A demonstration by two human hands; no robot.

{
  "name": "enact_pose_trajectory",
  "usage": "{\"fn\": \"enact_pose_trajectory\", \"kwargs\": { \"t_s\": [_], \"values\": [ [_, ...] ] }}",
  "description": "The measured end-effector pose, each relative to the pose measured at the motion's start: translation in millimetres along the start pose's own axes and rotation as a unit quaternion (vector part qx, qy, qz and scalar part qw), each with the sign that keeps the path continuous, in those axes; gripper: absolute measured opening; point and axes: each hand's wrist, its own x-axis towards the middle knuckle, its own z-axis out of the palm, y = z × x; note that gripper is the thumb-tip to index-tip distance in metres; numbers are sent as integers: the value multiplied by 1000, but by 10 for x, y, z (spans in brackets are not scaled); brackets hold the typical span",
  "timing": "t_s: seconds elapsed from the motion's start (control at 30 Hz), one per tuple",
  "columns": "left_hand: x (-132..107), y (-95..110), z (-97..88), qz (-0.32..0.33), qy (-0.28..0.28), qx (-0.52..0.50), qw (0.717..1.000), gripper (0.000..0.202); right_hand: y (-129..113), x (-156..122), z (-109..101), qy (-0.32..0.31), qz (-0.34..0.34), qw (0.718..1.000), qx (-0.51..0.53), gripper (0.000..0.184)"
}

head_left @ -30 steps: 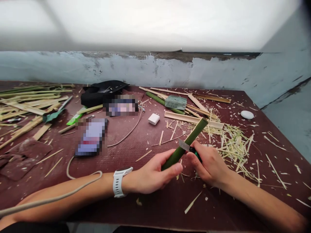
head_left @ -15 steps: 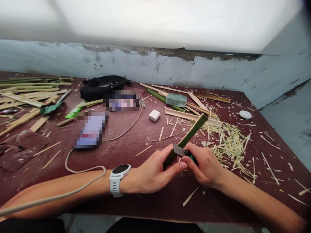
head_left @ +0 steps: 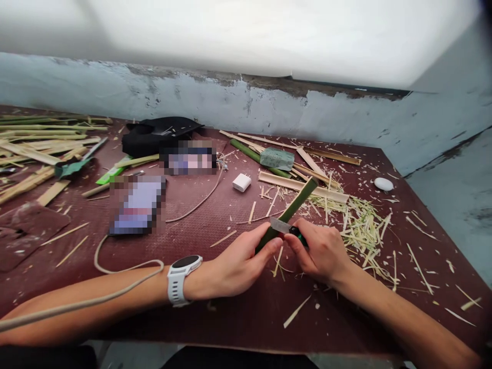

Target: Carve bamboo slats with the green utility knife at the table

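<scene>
My left hand (head_left: 240, 264) is closed around the lower end of a green bamboo strip (head_left: 298, 205). The strip slants up and to the right, its far end over the tabletop. In my right hand (head_left: 321, 251) is a utility knife (head_left: 280, 225), its dark handle with a green part mostly covered by my fingers. The flat blade lies across the strip, just above my left hand, and touches it. Thin pale shavings (head_left: 280, 261) show below the blade, between my two hands.
A pile of shavings (head_left: 365, 223) lies right of my hands. Beyond are bamboo pieces (head_left: 303, 187), a green block (head_left: 277, 159) and a white charger (head_left: 242, 182). Left are a phone (head_left: 139, 205), a black cap (head_left: 161, 133) and more bamboo (head_left: 31, 148). A cable (head_left: 126, 294) crosses my left forearm.
Both hands have shifted slightly up and left in view, with the strip and knife. More shavings show below the blade. The whole scene has drifted a little left.
</scene>
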Motion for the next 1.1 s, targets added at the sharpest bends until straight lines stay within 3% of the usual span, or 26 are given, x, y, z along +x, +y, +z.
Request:
{"fn": "enact_pose_trajectory", "kwargs": {
  "t_s": [0.13,0.23,0.3,0.4,0.53,0.93,1.1],
  "values": [
    [-5,-38,-20,-24,-8,-34,999,30,349,117,-134,26,121,991,54,38],
    [-21,-59,-18,-31,-32,-41,998,31,548,159,-274,94,195,974,60,40],
    [-17,-71,-13,-32,-41,-46,998,33,532,146,-307,91,171,977,86,39],
    [4,-76,-9,-32,-35,-53,997,35,342,85,-235,20,87,988,124,35],
    [12,-63,-5,-17,-53,-45,997,34,108,12,-82,-27,11,995,90,37],
    [-80,-69,56,10,-56,48,997,34,-25,-50,-66,-6,-32,999,37,41],
    [-43,-64,33,7,-48,44,998,38,5,-10,-46,23,-13,1000,-7,44]
  ]
}}
